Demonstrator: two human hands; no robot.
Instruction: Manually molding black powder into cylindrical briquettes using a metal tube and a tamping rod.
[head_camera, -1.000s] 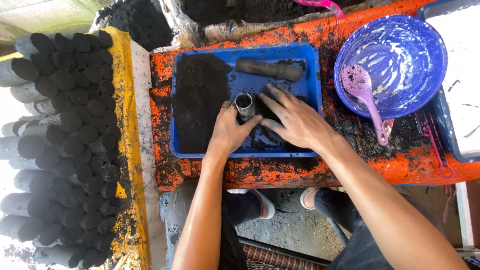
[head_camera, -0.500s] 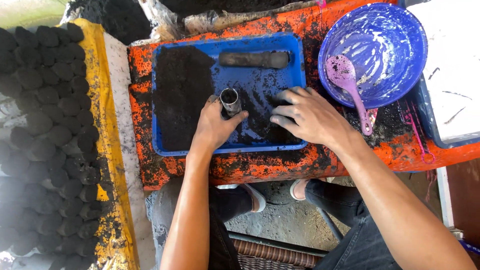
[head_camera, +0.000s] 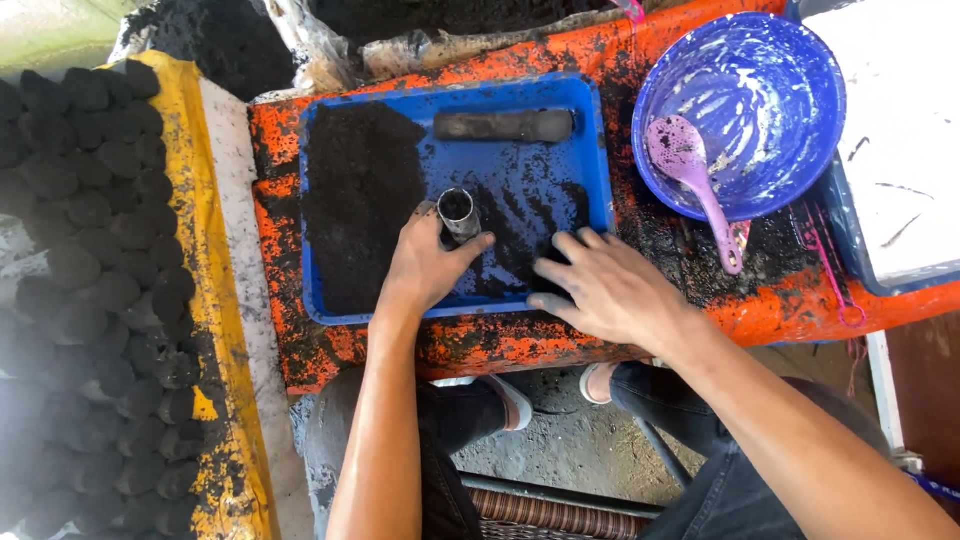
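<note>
Since the earlier frame, right hand (head_camera: 600, 290) has drawn back toward 6 o'clock, fingers spread on the blue tray (head_camera: 590, 150). Left hand (head_camera: 428, 262) clamps the upright metal tube (head_camera: 459, 214), tray centre, dark powder (head_camera: 360, 200) at 9 o'clock.

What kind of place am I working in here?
Probably a small outdoor charcoal-briquette workshop: stacked black briquettes, a blue tray of black powder, and a metal tube held by the left hand.

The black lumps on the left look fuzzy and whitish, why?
In the head view, bright daylight washes out the stacked black briquettes at the left edge, blurring them; the blue tray and left hand holding the metal tube stay sharp.
</note>
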